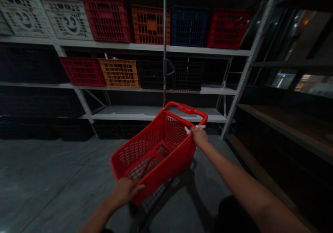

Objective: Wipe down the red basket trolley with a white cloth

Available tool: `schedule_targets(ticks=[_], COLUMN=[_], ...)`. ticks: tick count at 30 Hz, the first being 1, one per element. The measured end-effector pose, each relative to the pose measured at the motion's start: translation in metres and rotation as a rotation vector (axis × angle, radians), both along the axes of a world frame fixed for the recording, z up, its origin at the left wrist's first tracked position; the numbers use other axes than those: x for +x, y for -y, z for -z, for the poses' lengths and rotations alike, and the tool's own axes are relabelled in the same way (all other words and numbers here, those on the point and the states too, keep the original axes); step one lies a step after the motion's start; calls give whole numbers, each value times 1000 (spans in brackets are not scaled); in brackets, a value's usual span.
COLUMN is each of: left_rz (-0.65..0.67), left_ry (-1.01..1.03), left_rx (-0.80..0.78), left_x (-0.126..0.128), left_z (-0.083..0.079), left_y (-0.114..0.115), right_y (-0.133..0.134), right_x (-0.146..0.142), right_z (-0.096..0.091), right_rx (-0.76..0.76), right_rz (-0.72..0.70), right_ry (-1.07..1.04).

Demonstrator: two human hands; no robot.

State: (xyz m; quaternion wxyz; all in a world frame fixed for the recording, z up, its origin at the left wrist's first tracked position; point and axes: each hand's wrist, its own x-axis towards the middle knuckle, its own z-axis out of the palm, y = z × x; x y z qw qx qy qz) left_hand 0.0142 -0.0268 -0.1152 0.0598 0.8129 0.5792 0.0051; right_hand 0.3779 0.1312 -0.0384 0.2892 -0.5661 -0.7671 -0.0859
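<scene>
The red cart (166,172) stood between the two hands, and I judged it could swing into the shelf (130,112) beyond the right hand (199,136) if one hand pushed stronger than the other. The left hand (125,191) was curled over the near end of the red cart, half closed. The right hand was closed on its far side; because of blur, I could not tell whether it also held the white piece (187,130) beside it.
</scene>
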Motion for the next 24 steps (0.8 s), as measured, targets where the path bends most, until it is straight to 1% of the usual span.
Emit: schedule_targets(ticks=[3, 5, 6, 8, 10, 13, 15, 16, 18, 21, 24], left_rz=[-10, -22, -27, -33, -44, -61, -65, -65, -67, -62, -76], left_ry=[-3, 1, 5, 17, 20, 24, 23, 19, 12, 14, -12], left_rx=[-16, -40, -47, -58, -61, -39, -15, -6, 9, 22, -12], left_x=[-6, -8, -9, -10, -13, -19, -24, -27, -32, -41, -44], left_z=[-2, -3, -4, -6, -6, -4, -2, -1, -1, -3, -9], left_y=[-4, -7, -8, -11, -13, -17, -19, -20, -20, -19, -18], right_y=[-16, -17, -15, -5, 11, 37, 47, 49, 43, 20, -6], right_x=[35, 46, 48, 42, 27, -2, -12, -13, -2, 35, 71], right_z=[-19, -24, -23, -14, 0, 21, 28, 28, 20, -1, -19], right_rx=[54, 75, 79, 81, 76, 60, 66, 79, 115, 154, 180], right_rz=[116, 142, 135, 101, 49, -111, -205, -227, -216, -140, -1], right_ry=[-37, -51, -51, -46, -32, -10, -3, 5, 30, 43, -99])
